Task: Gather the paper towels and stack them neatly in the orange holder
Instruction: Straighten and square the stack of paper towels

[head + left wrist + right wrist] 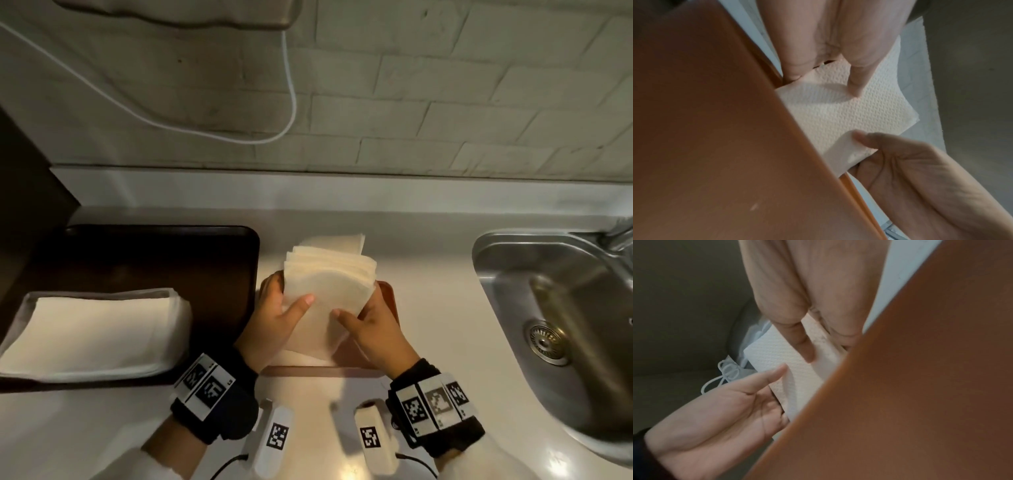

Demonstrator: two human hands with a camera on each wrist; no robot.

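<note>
Plainly the thick stack of white embossed paper towels is a light, soft and floppy load: its far sheets fan out unevenly, so I judge it will splay or shed sheets unless it is pinched across the full thickness near its lower edges, which is where it is held. It stands tilted inside the shallow orange plastic holder, whose near rim shows just below the grip. Far to the left of the grip, a second pile of folded white towels in a grey tray rests on a dark rectangular serving tray; this pile lies well apart and does not hinder. The left hand clasps the stack's left edge, thumb across the front sheet and fingers curled behind. The right hand clasps the right edge the same way, thumb pressed on the front. Between and just below the wrists, two small white tagged blocks sit on the pale countertop. Well to the right of the grip is a stainless steel sink, clear of the work. The holder's low walls look like the only thing the loose corners could catch on.
</note>
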